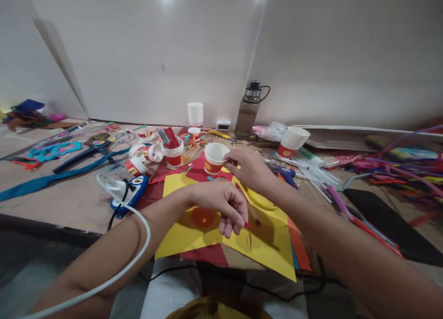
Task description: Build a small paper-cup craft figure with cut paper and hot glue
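My right hand (247,169) has its thumb and fingers closed on the rim of a red and white paper cup (213,160), which stands upright. Nearer to me, my left hand (228,208) hangs over a yellow paper sheet (180,243) with its fingers curled in. A tiny red bit shows by its fingertips; what they hold, if anything, I cannot make out. An orange-red round patch (202,216) lies on the yellow sheet under my left wrist. Beside my hands are a pencil-like stick (254,213) and a yellow ring-shaped item (261,200), partly hidden by my right arm.
Behind stand a cup of red-handled tools (173,155), stacked cups (195,114), more stacked cups (292,141) and a water bottle (247,111). Cut cup pieces (138,160) and a blue owl-like item (133,194) lie left. A white cable (147,236) crosses my left arm.
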`<state>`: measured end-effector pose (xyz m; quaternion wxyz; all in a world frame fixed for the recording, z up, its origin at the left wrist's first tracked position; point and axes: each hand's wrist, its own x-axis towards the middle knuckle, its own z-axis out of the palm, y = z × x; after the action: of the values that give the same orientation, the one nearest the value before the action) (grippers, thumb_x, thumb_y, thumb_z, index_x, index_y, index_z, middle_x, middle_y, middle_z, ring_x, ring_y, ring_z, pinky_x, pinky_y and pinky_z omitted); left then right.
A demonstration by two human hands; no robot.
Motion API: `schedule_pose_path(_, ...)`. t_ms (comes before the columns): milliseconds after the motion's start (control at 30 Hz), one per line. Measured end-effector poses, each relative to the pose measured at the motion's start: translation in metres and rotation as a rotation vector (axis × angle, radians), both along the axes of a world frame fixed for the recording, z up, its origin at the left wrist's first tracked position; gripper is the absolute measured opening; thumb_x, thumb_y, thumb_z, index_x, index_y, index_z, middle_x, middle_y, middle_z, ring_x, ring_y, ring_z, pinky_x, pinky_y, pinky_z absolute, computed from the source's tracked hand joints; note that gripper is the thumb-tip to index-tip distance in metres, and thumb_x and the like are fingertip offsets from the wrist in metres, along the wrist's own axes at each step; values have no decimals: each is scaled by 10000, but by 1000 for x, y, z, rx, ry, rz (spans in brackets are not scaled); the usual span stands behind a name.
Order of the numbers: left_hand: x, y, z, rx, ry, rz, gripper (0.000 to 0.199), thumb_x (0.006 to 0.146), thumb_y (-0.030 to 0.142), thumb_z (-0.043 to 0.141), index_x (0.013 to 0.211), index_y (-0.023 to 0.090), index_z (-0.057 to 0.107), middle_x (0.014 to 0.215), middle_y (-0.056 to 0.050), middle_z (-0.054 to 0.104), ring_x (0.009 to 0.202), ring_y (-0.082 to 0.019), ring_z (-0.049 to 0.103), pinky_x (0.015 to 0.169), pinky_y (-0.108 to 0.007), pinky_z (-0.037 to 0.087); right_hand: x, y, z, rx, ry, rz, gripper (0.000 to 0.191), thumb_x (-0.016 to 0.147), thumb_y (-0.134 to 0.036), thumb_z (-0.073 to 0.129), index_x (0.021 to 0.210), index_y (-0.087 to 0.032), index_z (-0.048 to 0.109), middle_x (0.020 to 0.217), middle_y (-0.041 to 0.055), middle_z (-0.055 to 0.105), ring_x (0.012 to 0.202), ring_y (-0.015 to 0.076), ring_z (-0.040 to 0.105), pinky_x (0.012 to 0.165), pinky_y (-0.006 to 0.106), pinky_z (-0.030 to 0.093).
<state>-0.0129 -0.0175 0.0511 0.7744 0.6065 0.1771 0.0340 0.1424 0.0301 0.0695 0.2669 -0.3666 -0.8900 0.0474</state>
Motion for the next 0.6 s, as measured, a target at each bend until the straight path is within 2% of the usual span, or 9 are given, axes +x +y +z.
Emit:
schedule_pose_path(67,0,0,-1,-28,-2,-26,285,677,337,801,790,106,680,680,-55,709,566,-162,696,525,-230,570,-15,-2,-2,-25,-61,13,167,843,-155,557,916,-170,706,839,45,691,772,150,579,727,240,389)
schedule_pose_path(300,1,-3,3,-46,0,-47,300,651,341,817,778,109,675,647,-46,706,529,-164,687,533,-239,574,-42,11,-3,-60,-180,-196,213,894,-225,494,972,-196,691,948,64,711,823,168,609,713,254,387)
schedule_pose_path(600,-2,-2,2,-96,24,-139,307,639,332,825,799,107,691,670,-53,716,566,-169,699,543,-233,574,-83,27,-7,-95,-253,-250,263,913,-265,463,1013,-180,691,1010,112,718,914,212,639,756,283,422)
